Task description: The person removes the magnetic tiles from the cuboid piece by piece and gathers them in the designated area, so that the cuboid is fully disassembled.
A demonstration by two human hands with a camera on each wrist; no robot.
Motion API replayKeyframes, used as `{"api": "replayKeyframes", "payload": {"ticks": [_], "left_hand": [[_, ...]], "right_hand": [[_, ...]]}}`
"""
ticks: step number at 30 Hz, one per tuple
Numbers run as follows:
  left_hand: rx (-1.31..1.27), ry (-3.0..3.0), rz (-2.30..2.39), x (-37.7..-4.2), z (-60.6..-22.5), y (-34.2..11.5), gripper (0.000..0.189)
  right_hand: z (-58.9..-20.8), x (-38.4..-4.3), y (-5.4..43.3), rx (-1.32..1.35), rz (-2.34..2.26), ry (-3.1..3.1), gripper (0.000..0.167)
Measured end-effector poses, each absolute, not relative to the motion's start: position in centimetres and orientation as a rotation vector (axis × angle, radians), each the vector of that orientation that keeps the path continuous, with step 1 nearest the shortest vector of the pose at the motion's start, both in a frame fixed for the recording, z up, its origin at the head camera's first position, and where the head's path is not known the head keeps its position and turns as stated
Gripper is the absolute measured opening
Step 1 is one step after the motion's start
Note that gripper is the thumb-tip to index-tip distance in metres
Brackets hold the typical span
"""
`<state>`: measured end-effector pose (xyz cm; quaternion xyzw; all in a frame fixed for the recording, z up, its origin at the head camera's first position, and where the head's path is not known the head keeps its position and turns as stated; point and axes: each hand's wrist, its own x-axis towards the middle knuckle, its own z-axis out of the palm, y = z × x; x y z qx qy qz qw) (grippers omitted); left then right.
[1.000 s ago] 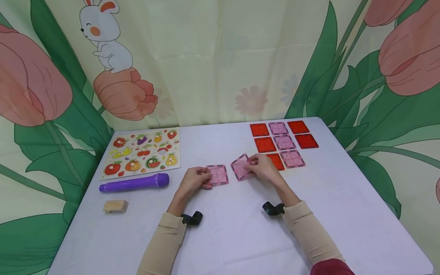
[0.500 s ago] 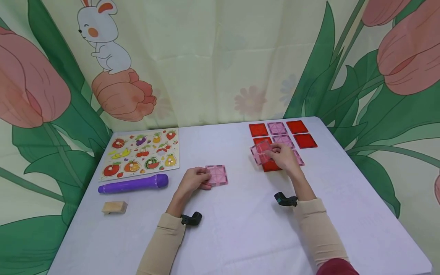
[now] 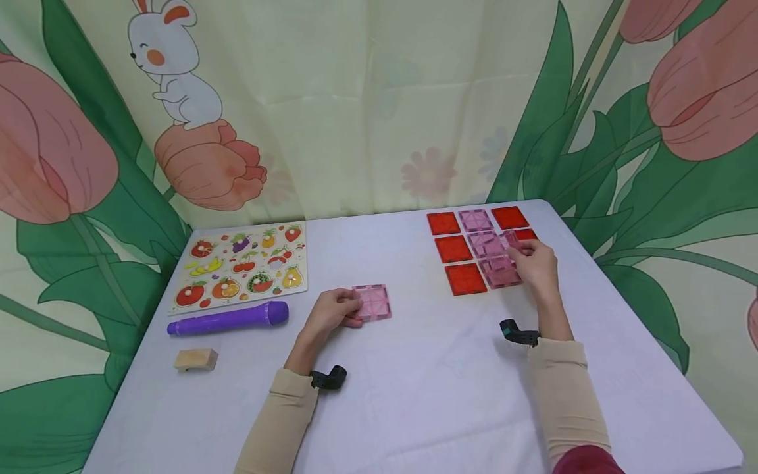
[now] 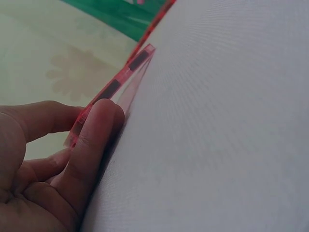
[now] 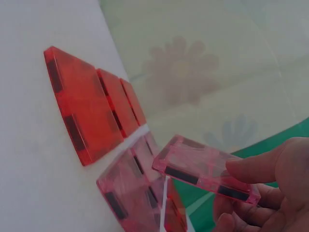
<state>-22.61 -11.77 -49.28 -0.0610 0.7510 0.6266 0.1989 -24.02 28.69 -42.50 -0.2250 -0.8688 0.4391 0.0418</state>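
Note:
My left hand [image 3: 333, 308] pinches the edge of a pink translucent square magnetic tile [image 3: 376, 303] low over the table's middle. In the left wrist view that tile is seen edge-on, between thumb and fingers. My right hand [image 3: 537, 268] holds a second pink magnetic tile [image 5: 195, 163] by one end, raised above the laid-out tiles. Below it lies a column of pink tiles [image 3: 500, 272], partly covered by the held one. Red magnetic tiles [image 3: 466, 279] form a column to their left. Further red tiles [image 3: 509, 217] lie at the right, one partly hidden by my right hand.
A fruit puzzle board [image 3: 241, 263] lies at the back left of the white table [image 3: 414, 395]. In front of it are a purple microphone-shaped stick [image 3: 227, 318] and a small wooden block [image 3: 196, 359]. A printed curtain [image 3: 331, 118] hangs behind the table.
My right hand has carried its pink tile rightward and away from me, from beside the left hand's tile to above the tile columns. The left hand has stayed in place with its tile.

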Motion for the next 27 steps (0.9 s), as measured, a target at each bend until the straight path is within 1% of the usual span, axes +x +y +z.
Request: {"api": "replayKeyframes", "payload": {"ticks": [7,15,23,27], "left_hand": [[-0.161,2.116,1.744,-22.6,-49.5,-11.8,0.04],[-0.162,2.117,1.755,-22.5,-49.4,-11.8,0.039],[-0.139,2.071,1.775,-22.5,-49.4,-11.9,0.046],[-0.11,2.001,1.801,-22.3,-49.3,-11.6,0.043]], "right_hand": [[-43.6,-24.0,32.1,-0.802,1.391,-2.58,0.054],[-44.4,-23.9,34.3,-0.957,1.4,-2.474,0.052],[-45.2,-23.6,35.4,-0.94,1.342,-2.522,0.053],[-45.6,-23.4,35.8,-0.942,1.323,-2.569,0.055]]}}
